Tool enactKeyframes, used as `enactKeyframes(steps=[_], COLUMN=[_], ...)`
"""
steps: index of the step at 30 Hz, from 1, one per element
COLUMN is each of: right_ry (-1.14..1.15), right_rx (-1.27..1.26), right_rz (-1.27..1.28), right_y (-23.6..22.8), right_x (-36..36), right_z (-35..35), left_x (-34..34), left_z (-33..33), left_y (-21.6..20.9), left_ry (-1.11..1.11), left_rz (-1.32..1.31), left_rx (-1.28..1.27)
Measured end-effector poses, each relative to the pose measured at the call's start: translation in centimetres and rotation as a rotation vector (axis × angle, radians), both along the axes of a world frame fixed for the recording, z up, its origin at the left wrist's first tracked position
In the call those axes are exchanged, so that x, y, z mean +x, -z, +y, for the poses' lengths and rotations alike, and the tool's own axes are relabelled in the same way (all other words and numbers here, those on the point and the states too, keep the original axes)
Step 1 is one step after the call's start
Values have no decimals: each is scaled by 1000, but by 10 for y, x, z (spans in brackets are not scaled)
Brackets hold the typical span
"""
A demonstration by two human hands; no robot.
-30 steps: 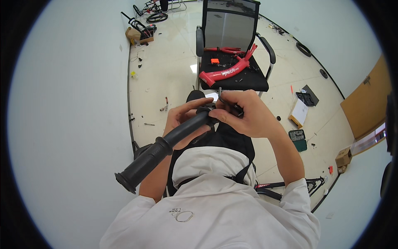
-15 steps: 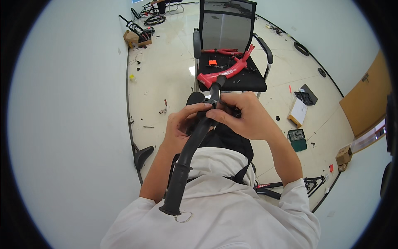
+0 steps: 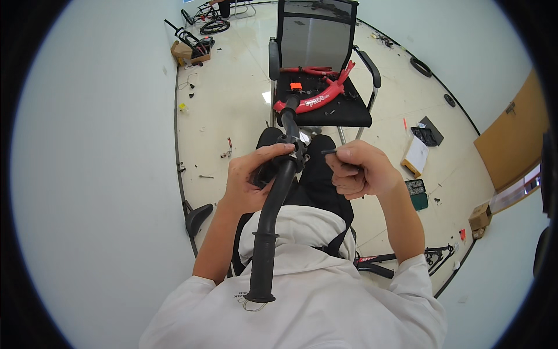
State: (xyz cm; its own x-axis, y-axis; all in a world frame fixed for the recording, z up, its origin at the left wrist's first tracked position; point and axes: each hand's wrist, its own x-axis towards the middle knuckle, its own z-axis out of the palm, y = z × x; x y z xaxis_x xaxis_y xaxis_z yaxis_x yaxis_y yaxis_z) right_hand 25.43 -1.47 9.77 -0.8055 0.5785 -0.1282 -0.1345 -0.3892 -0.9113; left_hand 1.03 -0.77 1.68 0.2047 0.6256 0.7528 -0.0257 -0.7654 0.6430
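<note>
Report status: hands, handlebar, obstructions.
Left hand on stem clamp. Right hand off it, gripping dark tool. Handlebar through clamp, far end overlapping red frame in view.

Pale lettering runs along the red bicycle frame [image 3: 321, 100]; small dark print stands on the white shirt [image 3: 325, 296], partly covered by the black handlebar [image 3: 274, 203]. Markings on a dark frame [image 3: 378, 259] are illegible.

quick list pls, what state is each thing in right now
left hand: holding the stem
right hand: closed on a small dark tool, apart from the stem
handlebar: running through the stem, clamp tightness unclear
office chair: upright
red bicycle frame: lying on the office chair
green case: open
saddle: on the floor
</note>
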Motion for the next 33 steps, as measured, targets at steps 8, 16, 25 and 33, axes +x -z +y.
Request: enactKeyframes(steps=[8,16,25,33], right_ry=[-85,-66,-16,150], right_rx=[-135,-158,-354,-458], right_rz=[-133,-144,-170,184], right_y=[-12,-6,-7,7], right_x=[-10,-8,-5,-17], right_z=[7,8,5,-24], left_x=[0,-1,2,4], left_z=[-1,-2,-6,-6], left_y=[-5,-6,-14,-7], left_ry=[-19,-16,-194,-190], left_rz=[54,58,212,156], left_rx=[55,35,295,235])
